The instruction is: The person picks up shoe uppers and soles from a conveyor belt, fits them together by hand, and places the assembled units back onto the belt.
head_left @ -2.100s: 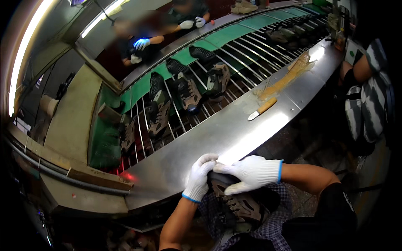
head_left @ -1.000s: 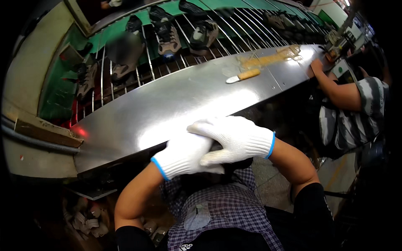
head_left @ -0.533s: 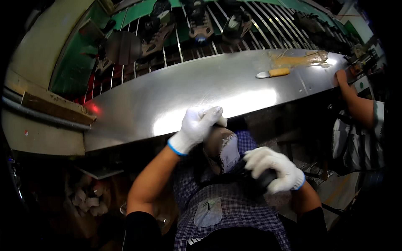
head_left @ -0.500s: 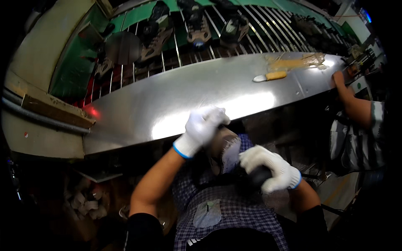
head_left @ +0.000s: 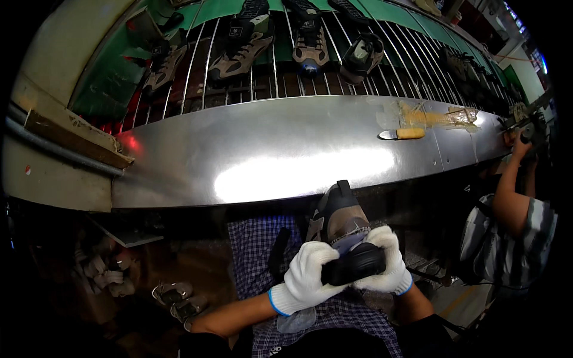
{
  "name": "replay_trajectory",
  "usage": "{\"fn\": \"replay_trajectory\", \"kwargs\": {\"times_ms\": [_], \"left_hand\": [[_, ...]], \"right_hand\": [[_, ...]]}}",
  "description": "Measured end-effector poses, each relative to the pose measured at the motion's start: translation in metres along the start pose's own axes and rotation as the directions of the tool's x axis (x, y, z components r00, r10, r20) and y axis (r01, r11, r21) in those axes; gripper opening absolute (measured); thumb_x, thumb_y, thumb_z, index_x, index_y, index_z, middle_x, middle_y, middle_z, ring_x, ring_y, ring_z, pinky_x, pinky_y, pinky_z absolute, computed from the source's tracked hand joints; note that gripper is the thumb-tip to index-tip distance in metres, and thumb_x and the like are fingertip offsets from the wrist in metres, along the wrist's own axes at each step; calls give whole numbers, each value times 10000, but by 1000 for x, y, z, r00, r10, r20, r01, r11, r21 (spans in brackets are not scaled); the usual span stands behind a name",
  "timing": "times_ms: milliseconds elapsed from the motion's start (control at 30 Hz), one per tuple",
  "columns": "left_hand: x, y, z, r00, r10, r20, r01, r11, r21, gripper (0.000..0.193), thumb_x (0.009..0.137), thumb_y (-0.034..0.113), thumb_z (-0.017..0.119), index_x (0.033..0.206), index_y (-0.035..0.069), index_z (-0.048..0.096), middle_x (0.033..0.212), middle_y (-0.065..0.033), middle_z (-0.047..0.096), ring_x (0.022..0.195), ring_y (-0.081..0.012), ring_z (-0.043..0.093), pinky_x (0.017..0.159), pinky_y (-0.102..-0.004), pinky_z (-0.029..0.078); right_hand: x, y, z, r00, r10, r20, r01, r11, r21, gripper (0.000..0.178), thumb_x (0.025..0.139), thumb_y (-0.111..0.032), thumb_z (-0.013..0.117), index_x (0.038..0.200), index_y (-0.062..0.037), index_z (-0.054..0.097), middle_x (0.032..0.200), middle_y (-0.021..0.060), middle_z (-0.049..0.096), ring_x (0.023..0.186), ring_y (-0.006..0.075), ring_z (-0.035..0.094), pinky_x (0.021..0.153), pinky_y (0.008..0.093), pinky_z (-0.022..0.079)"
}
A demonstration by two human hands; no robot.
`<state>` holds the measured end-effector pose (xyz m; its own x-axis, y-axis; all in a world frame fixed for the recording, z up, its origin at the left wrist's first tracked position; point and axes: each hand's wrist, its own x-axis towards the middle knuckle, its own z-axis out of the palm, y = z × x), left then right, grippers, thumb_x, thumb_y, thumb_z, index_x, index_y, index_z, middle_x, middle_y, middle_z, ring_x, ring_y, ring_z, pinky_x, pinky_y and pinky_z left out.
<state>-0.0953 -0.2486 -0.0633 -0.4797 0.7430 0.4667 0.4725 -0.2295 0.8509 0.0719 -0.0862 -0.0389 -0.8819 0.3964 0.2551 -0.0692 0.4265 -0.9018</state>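
The left hand (head_left: 311, 271) and the right hand (head_left: 389, 262), in white knitted gloves with blue cuffs, both grip a black sole (head_left: 355, 265), one at each end, low over a checked apron (head_left: 256, 253). Half a second ago the right hand had a black piece out to the side while the left was up at the shoe's top; now the left has come down, so I'd judge that both hands are free for the sole alone.

Just past their fingers is a brown-and-black shoe (head_left: 343, 218), its pull loop up by the near edge of a steel bench (head_left: 197, 155). Its pale underside faces the sole; I can't tell whether the two are joined, or what bears the shoe's weight.

On the bench's right half lies a short knife (head_left: 410, 133) with a yellow handle. A brown patch of tape (head_left: 439, 117) sits between it and the far edge. At the right end stands another worker, in a striped sleeve (head_left: 510, 230).

Over the far edge, a rack of metal bars (head_left: 275, 77) carries more brown-and-black shoes (head_left: 242, 56), with black soles (head_left: 349, 11) behind.
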Motion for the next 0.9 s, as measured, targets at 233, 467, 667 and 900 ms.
{"fn": "replay_trajectory", "kwargs": {"times_ms": [233, 467, 667, 900], "left_hand": [[9, -16, 7, 1000, -13, -2, 13, 999, -43, 680, 599, 218, 1049, 1058, 62, 572, 956, -97, 622, 797, -243, 630, 637, -363, 507], [13, -19, 11, 998, -65, 16, 66, 993, -102, 668, 624, 232, 1052, 1051, 56, 569, 892, -72, 597, 735, -227, 591, 613, -339, 463], [6, -29, 9, 996, -63, 59, 72, 985, -159, 693, 650, 272, 1049, 1093, 41, 569, 907, -61, 580, 736, -204, 572, 611, -334, 450], [9, -28, 1, 994, -82, 77, 94, 983, -161, 641, 705, 317, 1009, 1089, 35, 580, 921, -74, 570, 732, -219, 584, 611, -345, 487]], "right_hand": [[5, 10, 3, 992, 29, -122, -28, 1000, 9, 985, 608, -424, 1058, 1364, -37, 559, 1190, 122, 607, 1072, 249, 599, 896, 386, 535], [3, 19, -2, 989, 92, -112, -82, 992, 92, 1005, 584, -511, 1045, 1358, -83, 569, 1162, 81, 557, 1041, 216, 547, 890, 366, 503], [6, 21, -1, 984, 113, -141, -95, 987, 133, 978, 594, -466, 1051, 1359, -49, 608, 1117, 75, 592, 1011, 194, 581, 867, 342, 509], [-4, 21, 2, 974, 186, -127, -155, 963, 221, 1036, 576, -502, 1059, 1375, -42, 587, 1105, 70, 577, 978, 182, 555, 859, 348, 486]]}}
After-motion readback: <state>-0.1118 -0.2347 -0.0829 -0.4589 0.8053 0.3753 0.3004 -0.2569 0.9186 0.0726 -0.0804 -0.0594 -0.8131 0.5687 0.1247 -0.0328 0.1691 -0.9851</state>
